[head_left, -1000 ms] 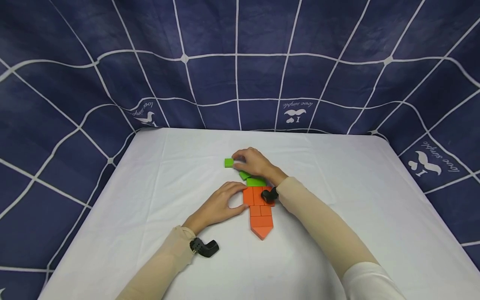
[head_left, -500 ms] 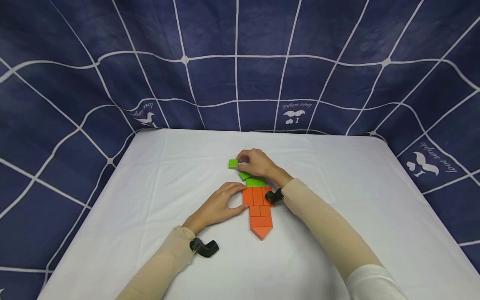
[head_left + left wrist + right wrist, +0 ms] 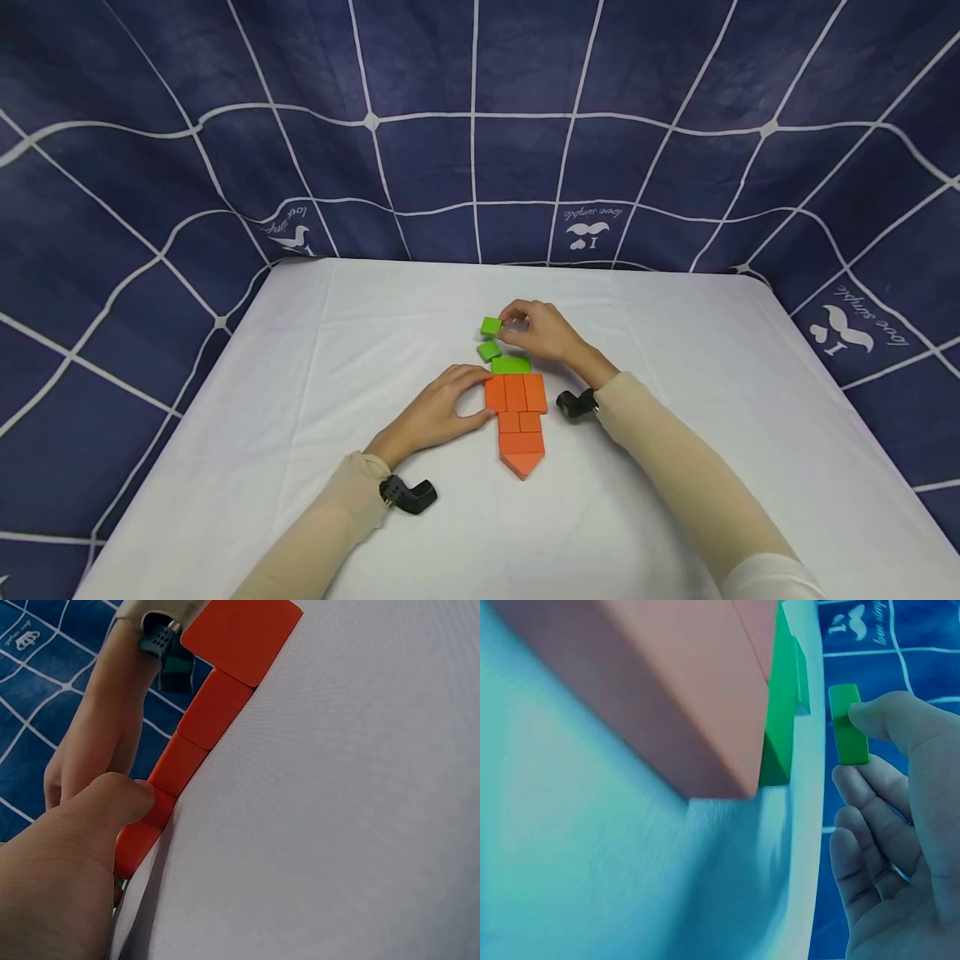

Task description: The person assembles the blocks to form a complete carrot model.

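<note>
Several orange blocks [image 3: 513,393] lie flat in a column, ending in a pointed orange block [image 3: 522,463] nearest me. A green rectangular block [image 3: 512,365] sits against the column's far end, and a small tilted green block [image 3: 489,351] is off its far left corner. Above that one, my right hand [image 3: 542,332] pinches a small green block [image 3: 847,724] between thumb and fingers. My left hand [image 3: 438,408] rests at the column's left side, fingers extended and thumb [image 3: 124,796] touching an orange block in the left wrist view.
The blocks lie on a table with a white cloth [image 3: 360,317]. A dark blue curtain [image 3: 420,158] with white grid lines hangs around its back and sides. Each wrist wears a small black camera [image 3: 408,496].
My right hand has moved to the right with the green block, bringing it over the tilted green one and uncovering the orange blocks' right side. The left hand has stayed in place.
</note>
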A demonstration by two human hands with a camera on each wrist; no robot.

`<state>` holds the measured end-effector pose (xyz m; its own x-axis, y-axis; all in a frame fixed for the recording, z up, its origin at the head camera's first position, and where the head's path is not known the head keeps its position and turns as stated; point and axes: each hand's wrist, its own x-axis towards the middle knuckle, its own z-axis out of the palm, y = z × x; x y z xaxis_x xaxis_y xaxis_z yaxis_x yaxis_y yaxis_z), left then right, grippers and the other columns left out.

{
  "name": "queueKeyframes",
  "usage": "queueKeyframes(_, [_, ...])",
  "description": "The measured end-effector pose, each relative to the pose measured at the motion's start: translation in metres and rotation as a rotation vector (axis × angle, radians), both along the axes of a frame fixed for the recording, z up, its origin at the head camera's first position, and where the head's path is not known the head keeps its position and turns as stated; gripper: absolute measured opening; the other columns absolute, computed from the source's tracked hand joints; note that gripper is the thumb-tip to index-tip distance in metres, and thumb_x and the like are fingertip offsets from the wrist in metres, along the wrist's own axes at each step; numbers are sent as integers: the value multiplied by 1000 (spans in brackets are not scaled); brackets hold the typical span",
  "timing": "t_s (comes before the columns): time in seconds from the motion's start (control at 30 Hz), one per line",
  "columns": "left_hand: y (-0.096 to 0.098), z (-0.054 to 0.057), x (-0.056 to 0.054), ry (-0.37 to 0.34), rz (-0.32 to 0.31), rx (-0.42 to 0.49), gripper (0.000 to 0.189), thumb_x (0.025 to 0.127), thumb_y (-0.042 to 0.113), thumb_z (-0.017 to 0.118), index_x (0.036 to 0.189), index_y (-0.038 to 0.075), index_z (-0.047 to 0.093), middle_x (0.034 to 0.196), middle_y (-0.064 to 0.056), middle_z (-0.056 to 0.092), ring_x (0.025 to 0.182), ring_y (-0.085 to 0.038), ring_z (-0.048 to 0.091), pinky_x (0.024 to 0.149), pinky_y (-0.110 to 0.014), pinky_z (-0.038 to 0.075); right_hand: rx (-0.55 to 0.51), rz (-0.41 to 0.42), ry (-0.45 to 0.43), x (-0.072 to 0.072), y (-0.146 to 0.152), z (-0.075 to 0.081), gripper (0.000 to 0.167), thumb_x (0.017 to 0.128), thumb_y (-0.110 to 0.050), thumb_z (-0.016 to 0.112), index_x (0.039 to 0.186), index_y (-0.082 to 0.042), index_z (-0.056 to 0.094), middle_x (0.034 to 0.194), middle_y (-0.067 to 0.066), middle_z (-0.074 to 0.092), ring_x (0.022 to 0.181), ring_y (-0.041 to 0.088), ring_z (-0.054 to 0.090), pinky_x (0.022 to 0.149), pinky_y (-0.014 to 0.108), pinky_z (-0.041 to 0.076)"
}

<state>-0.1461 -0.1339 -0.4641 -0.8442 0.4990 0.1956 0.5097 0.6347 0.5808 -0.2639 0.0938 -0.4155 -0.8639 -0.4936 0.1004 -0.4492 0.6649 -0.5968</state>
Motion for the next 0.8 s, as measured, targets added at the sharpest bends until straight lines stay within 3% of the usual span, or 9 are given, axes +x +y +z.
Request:
queueKeyframes(0.4, [2, -2, -1, -2, -2, 4, 58, 94, 39, 74, 144, 14, 59, 147, -3, 57, 139, -21, 50, 118, -43, 43, -62, -50, -16, 18, 32, -3, 27, 89, -29, 79, 108, -12, 72, 100, 4, 70, 95, 21, 62, 87, 36, 54])
queueKeyframes(0.8, [2, -1, -1, -3, 2, -1, 58, 94, 40, 75, 144, 14, 59, 147, -3, 57, 139, -21, 50, 118, -42, 43, -45, -83, -10, 29, 55, -14, 25, 87, -26, 80, 106, -11, 72, 94, 2, 71, 85, 18, 62, 78, 31, 53])
